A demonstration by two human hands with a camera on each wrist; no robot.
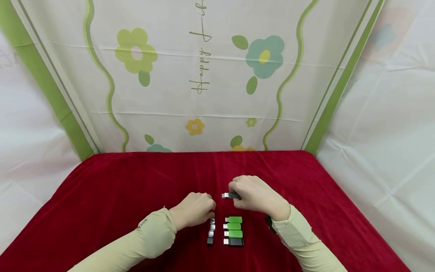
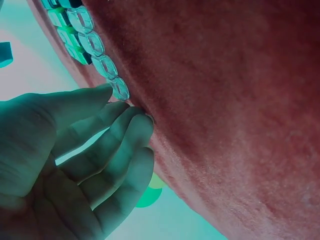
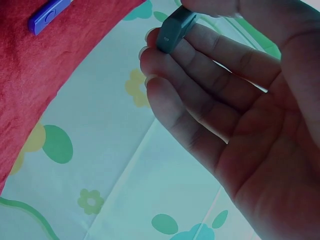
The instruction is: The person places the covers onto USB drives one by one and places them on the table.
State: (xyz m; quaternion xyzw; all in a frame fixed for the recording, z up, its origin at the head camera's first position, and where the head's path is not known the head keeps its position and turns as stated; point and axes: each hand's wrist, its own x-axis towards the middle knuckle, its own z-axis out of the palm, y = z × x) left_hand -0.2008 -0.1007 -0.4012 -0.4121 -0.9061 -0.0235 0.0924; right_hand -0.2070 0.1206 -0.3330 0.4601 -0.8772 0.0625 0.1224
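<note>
My right hand [image 1: 256, 194] pinches a dark USB stick [image 1: 234, 195] above the cloth, its metal plug pointing left; in the right wrist view the stick's dark end [image 3: 175, 31] shows between thumb and fingers. My left hand [image 1: 194, 208] is at the far end of a column of caps, thumb and fingertips round the last clear cap [image 2: 120, 89]. Other clear caps [image 1: 212, 227] and a black cap [image 1: 210, 240] run back toward me. Right of them lie three green USB sticks [image 1: 234, 226] and a black USB stick [image 1: 236, 241], plugs facing left.
A red velvet cloth [image 1: 136, 189] covers the table. Behind it hangs a white flowered curtain [image 1: 217, 98], with white fabric walls [image 1: 384, 124] at both sides. A violet-blue stick [image 3: 49, 15] lies on the cloth in the right wrist view.
</note>
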